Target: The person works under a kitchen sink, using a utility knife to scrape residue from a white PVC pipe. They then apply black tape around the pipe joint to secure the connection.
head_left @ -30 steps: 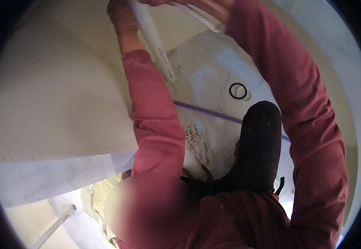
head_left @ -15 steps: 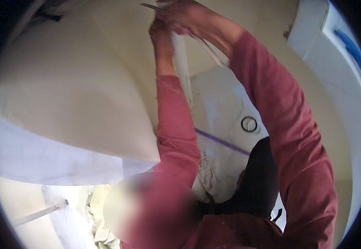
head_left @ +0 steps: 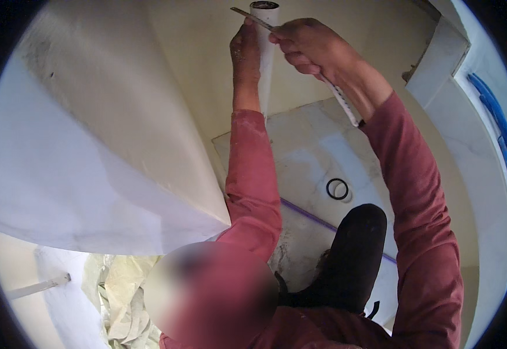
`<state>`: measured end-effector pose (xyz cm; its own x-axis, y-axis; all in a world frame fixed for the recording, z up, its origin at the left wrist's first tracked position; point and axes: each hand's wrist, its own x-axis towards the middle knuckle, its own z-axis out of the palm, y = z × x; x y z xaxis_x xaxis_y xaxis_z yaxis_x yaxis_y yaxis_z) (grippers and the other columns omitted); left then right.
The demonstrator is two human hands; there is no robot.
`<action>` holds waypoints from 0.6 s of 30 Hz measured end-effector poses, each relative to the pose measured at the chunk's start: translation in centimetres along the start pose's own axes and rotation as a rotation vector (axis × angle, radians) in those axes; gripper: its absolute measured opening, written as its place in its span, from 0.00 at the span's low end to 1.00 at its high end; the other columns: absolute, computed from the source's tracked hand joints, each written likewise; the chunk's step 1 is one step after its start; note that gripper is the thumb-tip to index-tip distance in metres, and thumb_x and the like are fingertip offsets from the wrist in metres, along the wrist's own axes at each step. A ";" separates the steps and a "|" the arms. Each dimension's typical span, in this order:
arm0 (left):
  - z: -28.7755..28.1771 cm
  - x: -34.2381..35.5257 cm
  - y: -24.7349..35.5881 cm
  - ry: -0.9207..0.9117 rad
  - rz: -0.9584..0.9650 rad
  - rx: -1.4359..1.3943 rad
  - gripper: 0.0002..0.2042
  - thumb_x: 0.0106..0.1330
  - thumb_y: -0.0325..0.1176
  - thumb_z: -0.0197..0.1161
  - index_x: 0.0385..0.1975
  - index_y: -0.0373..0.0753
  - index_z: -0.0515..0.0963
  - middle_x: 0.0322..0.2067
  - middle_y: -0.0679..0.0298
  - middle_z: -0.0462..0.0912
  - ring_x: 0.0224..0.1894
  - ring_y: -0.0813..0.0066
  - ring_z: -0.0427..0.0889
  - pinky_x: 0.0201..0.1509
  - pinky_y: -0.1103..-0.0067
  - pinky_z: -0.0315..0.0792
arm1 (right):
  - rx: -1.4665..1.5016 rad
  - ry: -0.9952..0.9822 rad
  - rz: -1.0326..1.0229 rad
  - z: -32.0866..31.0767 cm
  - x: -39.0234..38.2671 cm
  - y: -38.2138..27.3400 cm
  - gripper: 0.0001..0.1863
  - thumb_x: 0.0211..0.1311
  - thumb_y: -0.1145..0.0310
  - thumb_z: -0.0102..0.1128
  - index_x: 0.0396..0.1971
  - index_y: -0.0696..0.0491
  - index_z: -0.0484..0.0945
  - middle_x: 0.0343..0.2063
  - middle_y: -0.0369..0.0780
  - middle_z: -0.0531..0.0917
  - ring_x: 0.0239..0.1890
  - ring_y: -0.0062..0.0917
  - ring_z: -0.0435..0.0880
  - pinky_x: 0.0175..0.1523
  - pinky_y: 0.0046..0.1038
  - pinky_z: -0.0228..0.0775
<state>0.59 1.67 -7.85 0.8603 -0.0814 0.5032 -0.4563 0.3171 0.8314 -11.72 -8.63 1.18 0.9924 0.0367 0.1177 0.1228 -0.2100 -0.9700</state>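
My left hand (head_left: 245,55) is closed round an upright white pipe (head_left: 266,81), just below its dark open top. My right hand (head_left: 312,46) grips a long, thin, flat strip-like tool (head_left: 342,100); its narrow metal end crosses the pipe near the top and reaches past my left thumb, and its whitish part hangs below my fist. I cannot tell whether the metal touches the pipe. A black ring (head_left: 329,189) with a white round piece inside lies on the marble-look floor (head_left: 306,145), beyond my bent dark-clad knee.
A large cream and white panel (head_left: 90,145) fills the left side. A purple strip (head_left: 306,210) crosses the floor. Along the right runs a white ledge (head_left: 472,163) with blue hoses (head_left: 489,104). Crumpled pale sheeting (head_left: 125,291) lies at the lower left, near a white bar (head_left: 41,285).
My hands have shifted right in view, and the pipe's open top has come into sight. My right hand is lower, with the tool now crossing the pipe near its top.
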 end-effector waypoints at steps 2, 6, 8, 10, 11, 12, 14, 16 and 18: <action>0.8 0.5 -0.5 -0.025 0.104 -0.153 0.20 0.76 0.48 0.50 0.49 0.36 0.77 0.36 0.68 0.79 0.36 0.77 0.75 0.42 0.79 0.71 | -0.112 0.004 -0.061 0.2 2.0 -0.9 0.12 0.71 0.62 0.49 0.30 0.53 0.73 0.13 0.25 0.60 0.11 0.11 0.52 0.13 0.20 0.39; 0.7 0.9 -1.3 -0.048 0.175 -0.223 0.21 0.76 0.49 0.51 0.49 0.35 0.77 0.36 0.70 0.78 0.38 0.80 0.73 0.44 0.80 0.69 | 0.036 -0.034 -0.068 0.5 2.1 -1.1 0.11 0.72 0.62 0.49 0.30 0.53 0.73 0.13 0.25 0.60 0.11 0.11 0.52 0.12 0.20 0.40; 0.3 0.7 -1.0 -0.034 0.129 -0.171 0.20 0.76 0.47 0.52 0.50 0.35 0.77 0.37 0.70 0.78 0.39 0.81 0.72 0.45 0.80 0.69 | 0.060 -0.023 0.092 -0.3 -0.1 -0.6 0.11 0.71 0.63 0.49 0.30 0.52 0.74 0.13 0.25 0.60 0.11 0.11 0.52 0.12 0.20 0.39; 0.5 0.2 -0.9 -0.024 0.127 -0.160 0.20 0.75 0.47 0.53 0.50 0.35 0.77 0.38 0.71 0.78 0.40 0.81 0.72 0.46 0.80 0.69 | 0.015 -0.021 0.061 -0.2 0.1 -1.0 0.11 0.71 0.63 0.50 0.31 0.52 0.74 0.13 0.24 0.60 0.10 0.11 0.52 0.13 0.19 0.38; 0.8 0.3 -0.9 -0.021 0.155 -0.171 0.20 0.75 0.47 0.53 0.50 0.35 0.77 0.39 0.70 0.78 0.40 0.81 0.72 0.46 0.80 0.69 | -0.003 -0.019 0.040 -0.2 0.3 -1.5 0.10 0.71 0.63 0.50 0.31 0.52 0.74 0.13 0.24 0.60 0.10 0.11 0.52 0.13 0.19 0.38; 1.0 0.4 -0.9 -0.018 0.182 -0.182 0.19 0.75 0.47 0.54 0.50 0.35 0.77 0.39 0.70 0.79 0.40 0.81 0.72 0.46 0.81 0.68 | -0.020 -0.024 0.035 0.2 0.7 -2.0 0.10 0.71 0.63 0.49 0.32 0.52 0.74 0.13 0.24 0.60 0.10 0.11 0.52 0.13 0.19 0.38; 1.6 1.0 -0.5 -0.025 0.156 -0.176 0.20 0.75 0.48 0.53 0.50 0.36 0.78 0.40 0.70 0.79 0.41 0.82 0.71 0.48 0.81 0.68 | -0.059 -0.029 0.014 0.3 1.4 -3.8 0.10 0.71 0.64 0.49 0.33 0.52 0.74 0.13 0.24 0.59 0.11 0.10 0.52 0.13 0.19 0.38; 1.6 0.8 -0.1 -0.031 0.096 -0.179 0.20 0.75 0.48 0.53 0.51 0.36 0.78 0.41 0.70 0.79 0.42 0.82 0.71 0.49 0.81 0.68 | -0.072 -0.020 0.090 -0.1 0.0 -3.9 0.09 0.71 0.65 0.49 0.33 0.53 0.74 0.13 0.24 0.59 0.11 0.10 0.52 0.13 0.18 0.39; 1.3 -0.1 1.2 -0.031 0.024 -0.195 0.20 0.75 0.47 0.54 0.51 0.36 0.78 0.41 0.70 0.79 0.43 0.82 0.72 0.50 0.81 0.68 | -0.091 -0.012 0.111 -0.7 -0.4 -3.7 0.09 0.71 0.65 0.49 0.33 0.54 0.74 0.14 0.24 0.60 0.11 0.10 0.53 0.13 0.18 0.40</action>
<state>-0.32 0.79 -6.56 0.8407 -0.0999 0.5322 -0.4216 0.4960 0.7591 -12.55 -8.56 4.88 0.9998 0.0200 0.0073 0.0130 -0.3009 -0.9536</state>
